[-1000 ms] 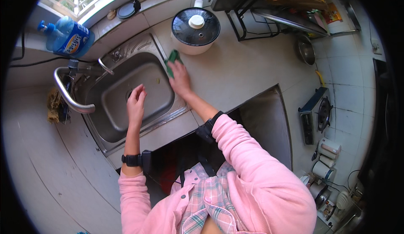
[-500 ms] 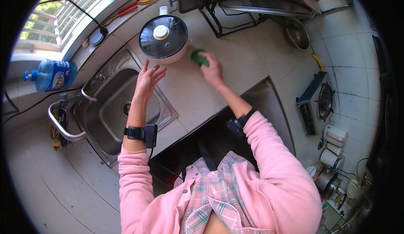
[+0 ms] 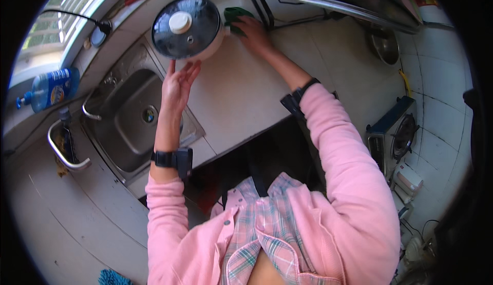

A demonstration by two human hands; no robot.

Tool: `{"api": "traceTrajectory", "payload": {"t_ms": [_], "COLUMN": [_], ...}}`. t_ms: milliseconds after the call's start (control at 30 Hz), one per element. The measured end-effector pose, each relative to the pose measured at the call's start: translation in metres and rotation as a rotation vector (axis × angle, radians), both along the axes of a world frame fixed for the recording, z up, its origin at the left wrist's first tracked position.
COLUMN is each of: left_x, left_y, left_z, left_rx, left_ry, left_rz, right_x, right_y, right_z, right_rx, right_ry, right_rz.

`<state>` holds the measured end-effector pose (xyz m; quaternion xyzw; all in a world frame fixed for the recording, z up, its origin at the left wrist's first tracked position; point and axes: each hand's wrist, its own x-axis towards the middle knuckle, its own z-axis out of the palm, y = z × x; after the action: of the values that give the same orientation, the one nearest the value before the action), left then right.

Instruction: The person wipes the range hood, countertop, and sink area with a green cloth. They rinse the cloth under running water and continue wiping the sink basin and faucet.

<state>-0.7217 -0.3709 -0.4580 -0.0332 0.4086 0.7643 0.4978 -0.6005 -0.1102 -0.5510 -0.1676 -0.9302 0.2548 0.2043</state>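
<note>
A white pot (image 3: 208,52) with a dark glass lid (image 3: 203,26) and a round white knob (image 3: 180,23) stands on the counter beside the sink. My left hand (image 3: 177,87) is at its near side, fingers apart and curved up at the pot's lower wall; whether they touch it I cannot tell. To the right of the pot, my right hand (image 3: 251,33) holds a green cloth (image 3: 236,15) down on the countertop, close to the black rack's legs. Part of the cloth is hidden under my fingers.
Left of the pot is a steel sink (image 3: 123,115) with a faucet. A blue soap bottle (image 3: 54,89) lies toward the window. At the back stands a black rack (image 3: 259,8); a metal bowl (image 3: 384,46) and a gas stove (image 3: 393,136) are on the right.
My right hand has moved the green cloth farther back along the pot's right side. My left hand has come up closer to the pot. The whole view has shifted slightly.
</note>
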Motion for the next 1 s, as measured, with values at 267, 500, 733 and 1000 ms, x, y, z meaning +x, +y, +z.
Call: {"api": "traceTrajectory", "payload": {"t_ms": [267, 500, 733, 1000], "left_x": [0.003, 0.047, 0.067, 0.046], "left_y": [0.011, -0.033, -0.225, -0.433], "left_z": [-0.006, 0.025, 0.022, 0.015], "left_rx": [-0.061, -0.137, -0.197, -0.516], "left_ry": [0.071, 0.226, 0.357, 0.343], "left_rz": [0.023, 0.11, 0.23, 0.859], "right_x": [0.153, 0.129, 0.044, 0.008], "right_y": [-0.121, -0.255, -0.308, -0.43], "right_z": [0.045, 0.047, 0.059, 0.048], "right_rx": [-0.125, -0.204, -0.356, 0.032], "right_ry": [-0.166, -0.182, -0.169, -0.24], "right_rz": [0.101, 0.294, 0.51, 1.113]}}
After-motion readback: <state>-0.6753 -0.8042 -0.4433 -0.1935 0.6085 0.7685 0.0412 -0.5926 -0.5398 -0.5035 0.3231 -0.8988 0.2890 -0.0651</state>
